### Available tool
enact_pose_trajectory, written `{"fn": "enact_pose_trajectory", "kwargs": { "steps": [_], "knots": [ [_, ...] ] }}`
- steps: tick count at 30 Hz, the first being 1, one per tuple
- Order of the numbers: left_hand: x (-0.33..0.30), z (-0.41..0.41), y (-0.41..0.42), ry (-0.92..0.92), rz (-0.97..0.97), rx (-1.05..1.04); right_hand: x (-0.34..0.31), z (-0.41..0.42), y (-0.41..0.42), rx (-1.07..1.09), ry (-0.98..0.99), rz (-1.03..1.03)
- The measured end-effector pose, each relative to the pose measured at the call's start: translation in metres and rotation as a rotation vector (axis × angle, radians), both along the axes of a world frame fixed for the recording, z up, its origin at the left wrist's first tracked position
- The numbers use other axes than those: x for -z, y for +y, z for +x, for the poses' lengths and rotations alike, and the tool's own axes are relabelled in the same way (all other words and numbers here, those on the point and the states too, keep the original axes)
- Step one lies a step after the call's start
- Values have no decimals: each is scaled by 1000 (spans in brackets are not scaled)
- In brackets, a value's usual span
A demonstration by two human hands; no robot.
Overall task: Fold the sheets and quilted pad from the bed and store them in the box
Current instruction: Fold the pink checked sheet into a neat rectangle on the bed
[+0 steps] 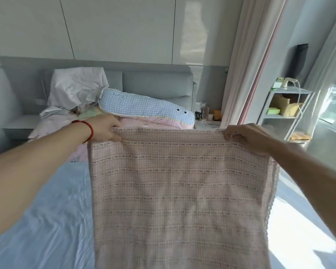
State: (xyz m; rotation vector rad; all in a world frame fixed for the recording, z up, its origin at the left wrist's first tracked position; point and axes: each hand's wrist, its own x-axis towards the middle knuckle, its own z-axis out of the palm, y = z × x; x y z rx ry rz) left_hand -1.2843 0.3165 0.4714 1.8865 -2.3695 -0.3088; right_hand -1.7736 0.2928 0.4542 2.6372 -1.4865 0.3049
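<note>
A pink checked sheet [180,191] with rows of small bows and a lace edge hangs in front of me, held up by its top edge. My left hand [105,129], with a red cord at the wrist, pinches the top left corner. At the top right corner my right hand [244,136] grips the edge with curled fingers. Under the hanging sheet lies the bed, covered by a pale blue sheet [47,220]. The box is out of sight.
At the head of the bed lie a long blue-and-pink checked pillow [144,105], crumpled white bedding [76,90] and pink bedding. A grey headboard [157,84] stands behind. To the right are a pink curtain [246,65], a grey shelf unit [285,105] and a bright window.
</note>
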Motion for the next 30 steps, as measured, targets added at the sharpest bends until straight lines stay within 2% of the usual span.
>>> {"fn": "enact_pose_trajectory", "kwargs": {
  "steps": [3, 7, 10, 13, 17, 20, 22, 24, 26, 27, 30],
  "knots": [
    [23, 0, -14, -39, -176, -123, 25, 10, -31, -44, -88, -142],
    [66, 8, -5, -81, -424, -310, 65, 25, -39, -21, -109, -256],
    [132, -2, 20, -40, -554, -332, 132, 28, -24, 8, -133, -283],
    [255, -6, 56, -33, -562, -308, 246, 30, 3, -8, -185, -251],
    [430, -24, 142, -7, -406, -305, 408, 26, 70, 4, -217, 24],
    [539, -43, 225, -21, -160, -326, 514, 10, 145, 30, -143, 308],
    [589, -48, 258, 7, 16, -384, 554, 6, 185, 53, -113, 425],
    [610, -51, 259, 94, 132, -442, 579, 14, 199, 98, -170, 419],
    [617, -54, 253, 225, 130, -580, 587, 22, 199, 224, -186, 418],
    [620, -52, 245, 297, 90, -666, 586, 25, 190, 370, -237, 413],
    [622, -39, 219, 407, 41, -992, 589, 12, 153, 976, -447, 572]
  ]
}}
